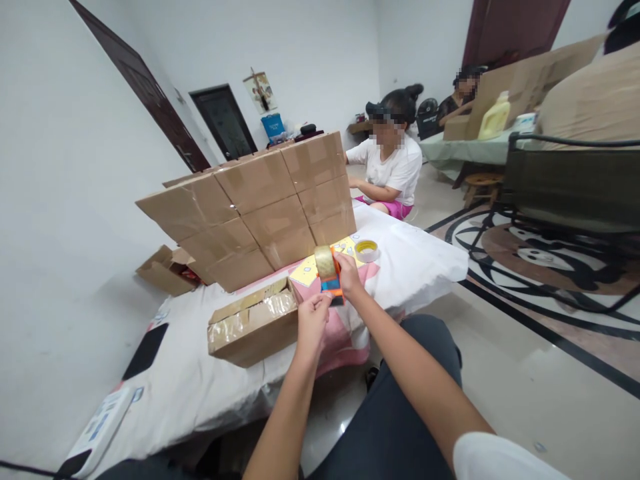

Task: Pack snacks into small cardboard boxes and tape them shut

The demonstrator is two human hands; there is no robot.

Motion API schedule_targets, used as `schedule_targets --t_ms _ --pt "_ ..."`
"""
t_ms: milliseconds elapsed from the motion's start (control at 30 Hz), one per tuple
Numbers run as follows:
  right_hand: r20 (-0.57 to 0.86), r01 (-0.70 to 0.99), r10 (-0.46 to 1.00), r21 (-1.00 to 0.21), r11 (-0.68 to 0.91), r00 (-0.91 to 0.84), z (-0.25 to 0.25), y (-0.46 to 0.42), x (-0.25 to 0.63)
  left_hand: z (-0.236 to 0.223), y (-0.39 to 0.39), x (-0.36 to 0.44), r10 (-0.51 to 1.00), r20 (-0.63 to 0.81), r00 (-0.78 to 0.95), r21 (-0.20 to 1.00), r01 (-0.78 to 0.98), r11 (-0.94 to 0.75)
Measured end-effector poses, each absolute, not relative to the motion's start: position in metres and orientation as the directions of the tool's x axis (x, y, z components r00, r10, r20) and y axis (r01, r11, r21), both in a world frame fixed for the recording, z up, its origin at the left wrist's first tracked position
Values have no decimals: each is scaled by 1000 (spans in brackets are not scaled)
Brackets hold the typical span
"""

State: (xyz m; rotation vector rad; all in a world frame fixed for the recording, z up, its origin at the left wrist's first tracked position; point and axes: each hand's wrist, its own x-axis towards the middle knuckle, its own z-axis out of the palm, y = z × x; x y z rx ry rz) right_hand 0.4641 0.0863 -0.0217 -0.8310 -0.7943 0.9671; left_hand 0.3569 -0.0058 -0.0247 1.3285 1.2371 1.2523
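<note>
My right hand (pixel 347 275) grips an orange tape dispenser (pixel 330 279) loaded with a brownish tape roll (pixel 325 261), held just above the table's near edge. My left hand (pixel 313 320) is pinched at the dispenser's lower end, apparently on the tape end, though the tape itself is too thin to make out. Just left of both hands lies a small cardboard box (pixel 255 321) with glossy tape along its top seam. Behind it stands a wall of stacked, taped cardboard boxes (pixel 260 207).
A loose tape roll (pixel 367 251) lies on the white-covered table (pixel 415 260). An open carton (pixel 167 268) sits on the floor at left. A person in a white shirt (pixel 393 167) sits beyond the table, another further back. A dark folding chair (pixel 570 187) stands at right.
</note>
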Motion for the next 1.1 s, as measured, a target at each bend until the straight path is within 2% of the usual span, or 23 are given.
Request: schedule_targets --t_ms 200,433,667,733,933,1100 --pt "179 -390 892 -851 352 414 -17 96 475 -42 -35 365 999 42 -30 997 71 -40" --pt "238 -359 892 -851 382 384 -10 94 478 -49 -45 358 999 47 -21 991 130 -44" --pt "402 -198 892 -875 441 206 -7 82 474 -55 -44 355 995 89 -35 982 171 -82" --pt "409 -215 896 -872 440 176 -7 81 474 -53 -45 355 995 90 -40 981 174 -82" --pt "373 -428 927 -842 329 -22 -8 81 475 -35 -50 349 996 77 -38 985 157 -71" --pt "431 -349 902 -845 406 5 -7 75 475 -26 -50 344 989 138 -48 979 158 -129"
